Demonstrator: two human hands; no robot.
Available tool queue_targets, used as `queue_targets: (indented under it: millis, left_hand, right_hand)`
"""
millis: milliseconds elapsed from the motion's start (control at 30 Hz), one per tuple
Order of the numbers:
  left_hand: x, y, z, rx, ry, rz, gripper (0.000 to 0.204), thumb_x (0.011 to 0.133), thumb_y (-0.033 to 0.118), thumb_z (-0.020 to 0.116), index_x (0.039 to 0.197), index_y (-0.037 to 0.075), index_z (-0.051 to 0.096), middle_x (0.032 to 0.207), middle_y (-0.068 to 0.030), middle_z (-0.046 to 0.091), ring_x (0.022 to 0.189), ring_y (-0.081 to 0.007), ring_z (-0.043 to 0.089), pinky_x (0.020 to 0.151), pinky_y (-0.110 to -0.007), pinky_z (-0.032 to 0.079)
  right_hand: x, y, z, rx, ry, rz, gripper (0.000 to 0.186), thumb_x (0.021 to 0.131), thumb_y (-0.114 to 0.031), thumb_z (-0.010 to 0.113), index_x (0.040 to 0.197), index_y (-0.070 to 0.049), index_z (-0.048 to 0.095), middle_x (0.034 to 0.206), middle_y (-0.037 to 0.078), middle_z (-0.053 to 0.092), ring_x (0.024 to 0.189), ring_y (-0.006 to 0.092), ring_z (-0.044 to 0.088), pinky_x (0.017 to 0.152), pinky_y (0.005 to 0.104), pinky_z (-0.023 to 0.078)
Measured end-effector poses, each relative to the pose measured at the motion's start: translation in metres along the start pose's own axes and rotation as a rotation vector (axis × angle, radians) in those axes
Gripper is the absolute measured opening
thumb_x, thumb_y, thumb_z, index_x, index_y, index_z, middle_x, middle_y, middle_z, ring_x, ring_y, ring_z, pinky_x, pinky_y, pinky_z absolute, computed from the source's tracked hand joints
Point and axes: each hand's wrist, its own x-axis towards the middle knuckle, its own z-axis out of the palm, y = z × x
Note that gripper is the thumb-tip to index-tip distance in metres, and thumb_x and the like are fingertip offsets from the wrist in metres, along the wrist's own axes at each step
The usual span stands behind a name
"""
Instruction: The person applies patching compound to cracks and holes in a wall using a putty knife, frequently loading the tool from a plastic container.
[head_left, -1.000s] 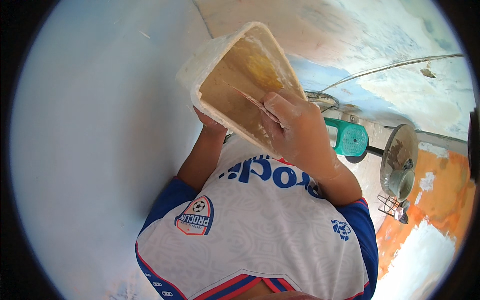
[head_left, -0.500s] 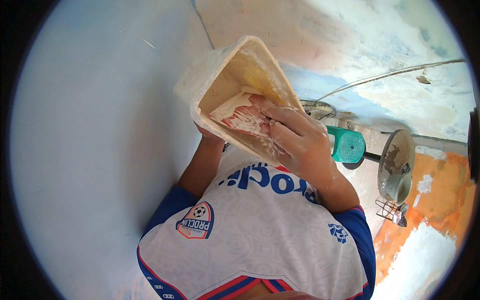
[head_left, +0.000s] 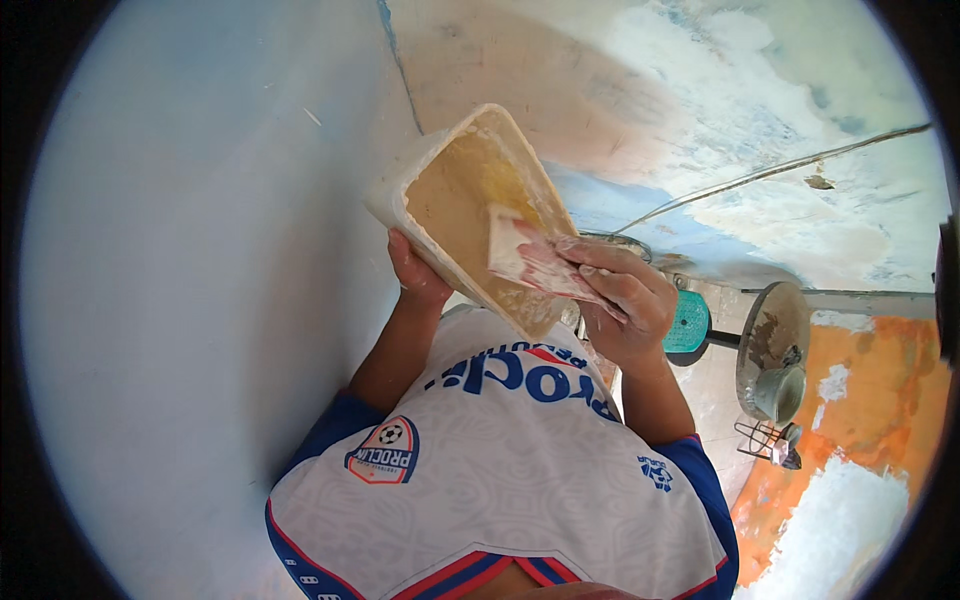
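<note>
A cream rectangular plastic tub (head_left: 440, 185), smeared with putty inside, is tilted in front of my chest with its mouth facing me. My left hand (head_left: 417, 268) grips its lower left side; some of its fingers are hidden behind the tub. In my right hand (head_left: 630, 295) is a flat red putty scraper (head_left: 525, 255), coated with whitish putty and slightly blurred. Its blade lies over the tub's mouth near the right wall; whether it touches the inside I cannot tell. White residue covers my right fingers.
A pale blue wall (head_left: 200, 250) rises close on the left. Ahead is a patchy plastered wall (head_left: 720, 90) with a cable (head_left: 740, 180) along it. To the right stand a green stool (head_left: 688, 322), a round table (head_left: 765, 330) with a pot (head_left: 780, 393), and a wire rack (head_left: 760, 438).
My right hand has drawn the scraper back from deep in the tub toward its right rim. The tub sits lower in view, and more of my left hand shows.
</note>
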Motion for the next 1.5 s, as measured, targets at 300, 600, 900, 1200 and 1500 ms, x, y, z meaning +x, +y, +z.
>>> queue_targets:
  millis: [300,600,900,1200,1500]
  left_hand:
    - [0.001,0.006,0.014,0.055,0.006,-0.032,0.09,0.092,0.071,0.054,0.154,0.009,0.037,0.149,-0.0112,0.05,0.136,-0.0278,0.052,0.112,-0.046,0.045]
    - [0.002,-0.001,0.016,0.059,0.055,-0.093,0.085,0.096,0.069,0.049,0.155,0.009,0.036,0.15,-0.0116,0.049,0.136,-0.0297,0.051,0.112,-0.047,0.046]
    - [0.006,-0.006,0.016,-0.079,0.109,-0.185,0.079,0.099,0.066,0.047,0.157,0.014,0.034,0.155,-0.01,0.044,0.139,-0.0308,0.047,0.113,-0.048,0.044]
    - [-0.005,-0.007,0.018,-0.055,0.098,-0.206,0.077,0.101,0.066,0.043,0.157,0.014,0.034,0.153,-0.01,0.046,0.139,-0.0297,0.048,0.113,-0.048,0.045]
    - [-0.015,-0.005,0.009,-0.028,0.141,-0.209,0.071,0.104,0.061,0.04,0.155,0.012,0.038,0.152,-0.0111,0.049,0.136,-0.0303,0.052,0.11,-0.048,0.047]
  right_hand:
    - [-0.001,0.002,-0.001,-0.226,-0.092,-0.116,0.026,0.073,0.01,0.076,0.091,0.0,0.06,0.108,0.02,0.073,0.098,0.0393,0.075,0.084,0.0427,0.063]
    - [-0.008,0.005,-0.01,-0.085,0.01,-0.081,0.019,0.084,0.007,0.072,0.097,0.001,0.06,0.11,0.022,0.072,0.1,0.0386,0.074,0.086,0.0464,0.062]
    - [0.032,0.02,-0.027,0.474,0.481,0.308,0.018,0.092,0.006,0.066,0.104,0.004,0.053,0.105,0.023,0.07,0.093,0.0294,0.074,0.081,0.0425,0.063]
    - [0.116,0.135,-0.071,0.958,0.77,0.236,0.026,0.094,0.005,0.068,0.118,0.0,0.059,0.115,0.011,0.067,0.105,0.0217,0.066,0.093,0.0405,0.056]
    - [0.082,0.182,-0.084,0.934,1.045,0.182,0.033,0.094,-0.003,0.071,0.124,-0.002,0.056,0.12,0.011,0.065,0.104,0.0229,0.068,0.089,0.0375,0.059]
